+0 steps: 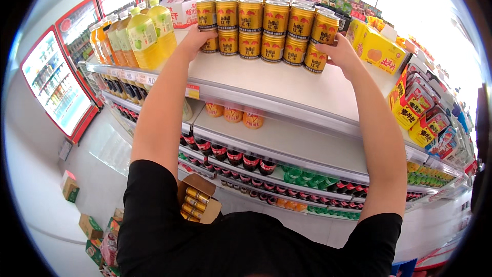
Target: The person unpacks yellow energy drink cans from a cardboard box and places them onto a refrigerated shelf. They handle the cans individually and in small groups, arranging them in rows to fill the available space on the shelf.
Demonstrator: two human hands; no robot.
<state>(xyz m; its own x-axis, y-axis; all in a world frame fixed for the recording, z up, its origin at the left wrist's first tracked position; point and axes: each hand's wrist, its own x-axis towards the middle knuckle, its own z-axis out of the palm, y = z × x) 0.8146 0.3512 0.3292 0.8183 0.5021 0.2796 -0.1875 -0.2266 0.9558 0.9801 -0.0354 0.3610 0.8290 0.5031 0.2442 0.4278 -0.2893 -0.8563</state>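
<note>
Gold Red Bull cans (250, 15) stand in two stacked layers on the white top shelf (246, 75), several side by side with more behind. My left hand (198, 40) is at the left end of the block, its fingers against the lower end can (210, 45). At the right end, my right hand (337, 50) touches the end cans where the upper (324, 27) and lower (315, 60) ones meet. The hands press on the block from opposite ends. Some fingertips are hidden behind the cans.
Large bottles of yellow drink (142, 36) stand left of the cans, a white-and-red carton (180, 5) behind them. Yellow snack boxes (378, 50) are at the right. Lower shelves hold cola bottles (234, 156). An open carton of gold cans (209, 211) sits low by my left side.
</note>
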